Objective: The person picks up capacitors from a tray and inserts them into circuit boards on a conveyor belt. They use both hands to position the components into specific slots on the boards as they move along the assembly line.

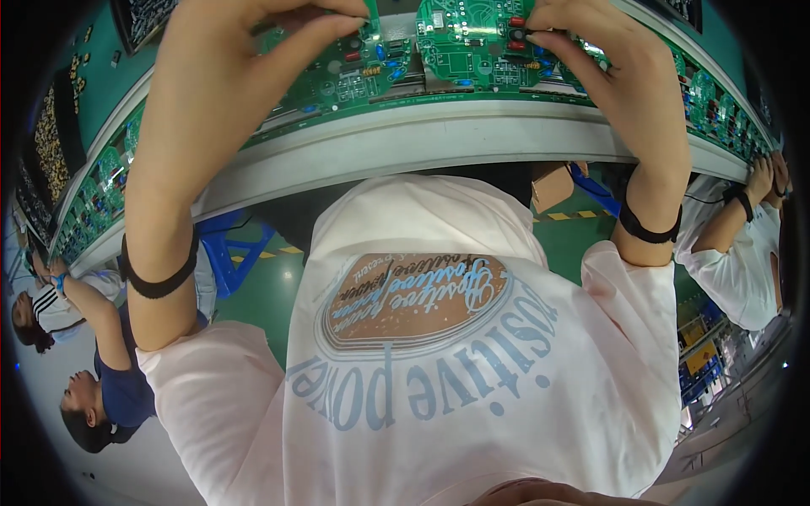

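Note:
Two green circuit boards lie side by side at the top of the head view. Over the left circuit board [371, 88] my left hand [228, 63] has thumb and forefinger pinched together, with a tiny dark bit at the tips that is too small to name. My right hand [603, 51] pinches a small dark electronic component at the right circuit board [447, 63], close to two red cylindrical components [516, 45]. Blue disc-shaped components [380, 52] and other small parts stand on the boards. The upper edge of the picture cuts off parts of both hands.
A pale metal rail [405, 139] runs along my side of the boards. More populated boards [93, 198] line it on both sides. Dark trays of small parts [55, 139] sit at far left. Co-workers are at left and right, one person's hands [764, 179] at the rail. A blue stool [232, 253] stands below.

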The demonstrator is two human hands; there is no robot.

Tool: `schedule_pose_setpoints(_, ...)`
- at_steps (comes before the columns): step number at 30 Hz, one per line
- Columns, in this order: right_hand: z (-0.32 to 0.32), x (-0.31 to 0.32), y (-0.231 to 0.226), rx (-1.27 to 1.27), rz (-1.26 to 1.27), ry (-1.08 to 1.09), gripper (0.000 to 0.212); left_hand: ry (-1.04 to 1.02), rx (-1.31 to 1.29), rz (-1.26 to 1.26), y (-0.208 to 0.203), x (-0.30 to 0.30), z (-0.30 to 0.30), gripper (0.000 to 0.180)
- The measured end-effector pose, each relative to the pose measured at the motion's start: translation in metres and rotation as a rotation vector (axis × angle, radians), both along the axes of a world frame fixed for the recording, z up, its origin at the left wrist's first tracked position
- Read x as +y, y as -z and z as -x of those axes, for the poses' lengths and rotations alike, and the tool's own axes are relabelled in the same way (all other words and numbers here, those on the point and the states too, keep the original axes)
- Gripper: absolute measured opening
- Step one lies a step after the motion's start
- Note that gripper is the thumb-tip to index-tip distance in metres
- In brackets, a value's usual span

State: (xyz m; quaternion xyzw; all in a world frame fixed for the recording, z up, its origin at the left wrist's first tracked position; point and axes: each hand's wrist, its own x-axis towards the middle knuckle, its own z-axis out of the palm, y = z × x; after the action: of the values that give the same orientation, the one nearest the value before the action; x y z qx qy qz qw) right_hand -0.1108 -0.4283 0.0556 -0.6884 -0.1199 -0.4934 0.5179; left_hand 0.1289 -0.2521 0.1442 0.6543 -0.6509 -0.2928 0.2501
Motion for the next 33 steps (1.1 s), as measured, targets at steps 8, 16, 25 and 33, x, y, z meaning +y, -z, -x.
schedule_pose_setpoints(8,0.011,0.027,-0.1,1.136,0.43,0.299,0.015,0.136,-0.195,0.024,-0.018,-0.018,0.015,0.011)
schedule_pose_setpoints(16,0.009,0.028,-0.1,1.134,0.415,0.334,0.016,0.156,-0.193,-0.019,-0.012,-0.023,0.009,0.01)
schedule_pose_setpoints(25,0.014,0.028,-0.099,1.149,0.4,0.35,0.017,0.147,-0.19,-0.066,-0.012,-0.027,0.016,0.008)
schedule_pose_setpoints(33,0.015,0.028,-0.1,1.169,0.385,0.367,0.017,0.153,-0.233,-0.087,-0.01,-0.031,0.018,0.008)
